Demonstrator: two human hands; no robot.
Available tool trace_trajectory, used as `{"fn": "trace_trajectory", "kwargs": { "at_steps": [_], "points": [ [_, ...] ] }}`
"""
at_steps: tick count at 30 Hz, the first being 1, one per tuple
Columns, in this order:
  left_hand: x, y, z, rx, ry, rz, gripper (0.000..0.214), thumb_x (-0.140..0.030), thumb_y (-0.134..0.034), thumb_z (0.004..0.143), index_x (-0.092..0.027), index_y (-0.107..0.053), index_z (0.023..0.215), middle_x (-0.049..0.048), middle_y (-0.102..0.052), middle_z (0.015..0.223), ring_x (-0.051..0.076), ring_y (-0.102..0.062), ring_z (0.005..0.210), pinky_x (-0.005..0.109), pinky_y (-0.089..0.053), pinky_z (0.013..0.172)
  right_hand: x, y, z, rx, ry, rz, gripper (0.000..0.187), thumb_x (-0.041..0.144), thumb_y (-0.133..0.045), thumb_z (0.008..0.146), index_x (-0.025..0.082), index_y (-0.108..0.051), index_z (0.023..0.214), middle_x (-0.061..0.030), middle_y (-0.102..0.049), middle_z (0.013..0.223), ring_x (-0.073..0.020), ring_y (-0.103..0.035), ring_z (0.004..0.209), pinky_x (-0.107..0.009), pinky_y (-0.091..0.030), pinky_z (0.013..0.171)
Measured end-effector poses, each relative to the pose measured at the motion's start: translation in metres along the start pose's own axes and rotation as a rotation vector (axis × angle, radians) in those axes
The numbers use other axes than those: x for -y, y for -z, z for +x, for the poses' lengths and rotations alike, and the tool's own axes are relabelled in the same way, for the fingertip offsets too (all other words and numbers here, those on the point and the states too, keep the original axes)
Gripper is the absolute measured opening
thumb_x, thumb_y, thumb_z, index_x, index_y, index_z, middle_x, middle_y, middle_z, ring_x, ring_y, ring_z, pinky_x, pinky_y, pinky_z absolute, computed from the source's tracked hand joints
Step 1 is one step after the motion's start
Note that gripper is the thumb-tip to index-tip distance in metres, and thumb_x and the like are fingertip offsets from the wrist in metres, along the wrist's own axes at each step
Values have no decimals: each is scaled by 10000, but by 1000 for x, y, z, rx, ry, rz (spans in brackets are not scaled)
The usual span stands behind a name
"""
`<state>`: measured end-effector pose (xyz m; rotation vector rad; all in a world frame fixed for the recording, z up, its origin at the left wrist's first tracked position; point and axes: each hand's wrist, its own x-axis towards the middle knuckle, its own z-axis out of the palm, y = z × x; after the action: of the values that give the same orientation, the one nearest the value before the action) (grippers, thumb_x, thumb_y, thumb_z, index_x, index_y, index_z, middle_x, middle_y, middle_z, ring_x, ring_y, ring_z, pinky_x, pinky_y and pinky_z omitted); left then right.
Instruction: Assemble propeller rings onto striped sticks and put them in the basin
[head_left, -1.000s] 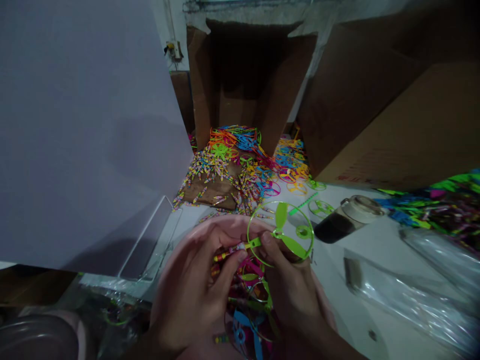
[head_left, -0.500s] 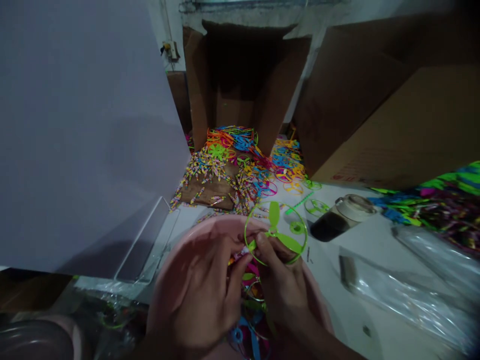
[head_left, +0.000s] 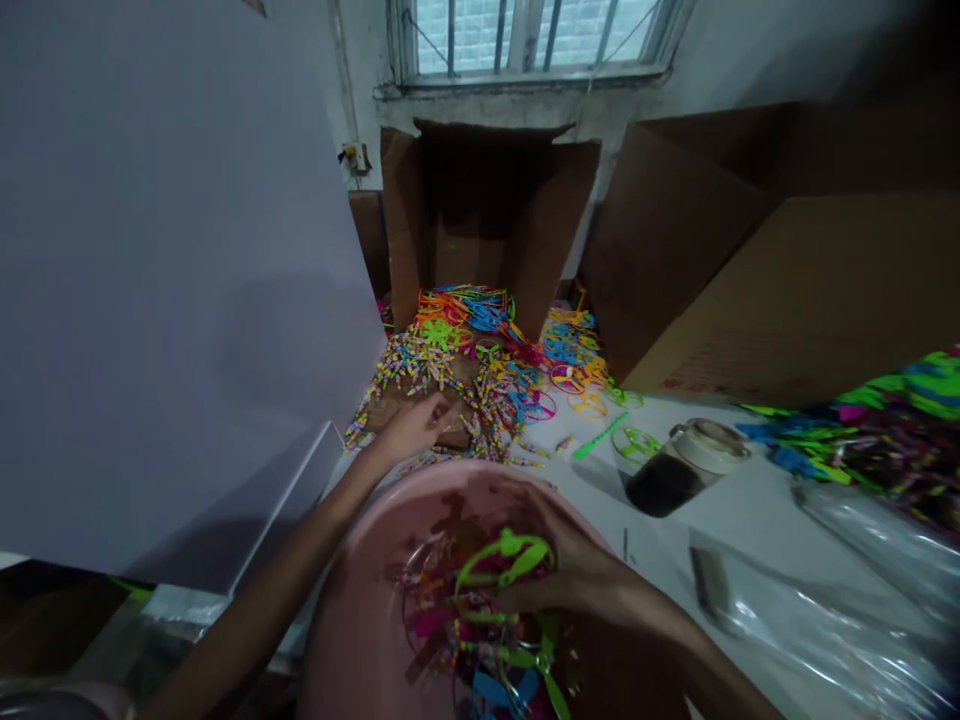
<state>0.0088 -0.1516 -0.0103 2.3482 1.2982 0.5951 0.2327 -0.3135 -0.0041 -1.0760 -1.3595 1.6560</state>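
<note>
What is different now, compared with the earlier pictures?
The left hand let go of the patterned stick and moved forward to the pile of sticks. The right hand went down into the pink basin with the green propeller; blur hides whether it still grips it. The bottle and boxes stayed.

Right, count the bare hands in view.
2: the left hand at the small striped parts beyond the pink basin; the right hand over the basin. Both show, the right blurred.
</note>
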Motion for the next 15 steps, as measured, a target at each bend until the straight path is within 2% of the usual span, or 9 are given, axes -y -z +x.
{"fn": "trace_trajectory", "kwargs": {
  "at_steps": [1,2,3,5,7,8,10,12,15],
  "points": [
    [12,-10,11,24,4,47,248,-368,-531,994,-162,-656,1055,101,-732,988,213,-685,919,315,-525,833,-2,3,3,37,13,-39,903,237,-947,590,338,-543,1391,-44,-675,1309,-280,-637,1191,-481,-479,1048],
    [22,-21,19,50,3,95,260,-369,-590,969,-148,-660,1087,111,-723,1051,223,-681,968,353,-529,879,-3,7,7,52,41,-87,879,253,-948,589,333,-565,1376,-46,-652,1351,-280,-607,1239,-486,-439,1094],
    [30,-31,25,67,0,143,285,-368,-622,957,-137,-656,1120,111,-703,1130,233,-668,1031,411,-525,933,-3,12,13,52,81,-150,790,287,-934,617,315,-608,1335,-50,-642,1367,-278,-585,1268,-485,-404,1126],
    [44,-51,30,84,-11,234,314,-353,-641,954,-143,-644,1188,113,-652,1262,263,-624,1159,501,-493,1016,-3,28,32,-2,142,-310,521,375,-854,728,274,-695,1214,-55,-675,1314,-273,-604,1240,-471,-415,1111],
    [53,-66,30,92,-22,309,316,-330,-631,965,-149,-633,1224,110,-626,1310,279,-593,1219,537,-475,1045,-4,52,59,-139,161,-458,329,415,-717,854,246,-727,1136,-62,-720,1215,-264,-656,1143,-448,-493,1016],
    [57,-71,29,96,-23,340,314,-324,-624,970,-150,-630,1231,110,-625,1310,280,-592,1222,538,-478,1044,-5,65,75,-241,152,-507,297,403,-683,880,233,-726,1119,-69,-723,1196,-266,-661,1127,-440,-508,989],
    [62,-79,28,101,-9,384,316,-327,-617,975,-149,-626,1236,110,-632,1292,275,-607,1196,527,-496,1025,-10,94,107,-408,116,-568,277,341,-674,897,213,-710,1139,-104,-696,1233,-288,-621,1186,-464,-482,1019],
    [65,-82,27,94,30,403,338,-336,-617,975,-144,-615,1253,117,-633,1283,269,-624,1162,509,-519,997,-16,118,137,-547,75,-618,318,307,-691,905,194,-672,1202,-125,-611,1366,-305,-528,1304,-513,-407,1102],
    [65,-83,29,75,120,362,335,-340,-620,975,-139,-615,1243,110,-655,1223,246,-659,1074,470,-559,931,-25,138,168,-654,8,-637,389,330,-672,939,185,-604,1294,-115,-522,1456,-317,-496,1330,-582,-393,1105]
  ]
}}
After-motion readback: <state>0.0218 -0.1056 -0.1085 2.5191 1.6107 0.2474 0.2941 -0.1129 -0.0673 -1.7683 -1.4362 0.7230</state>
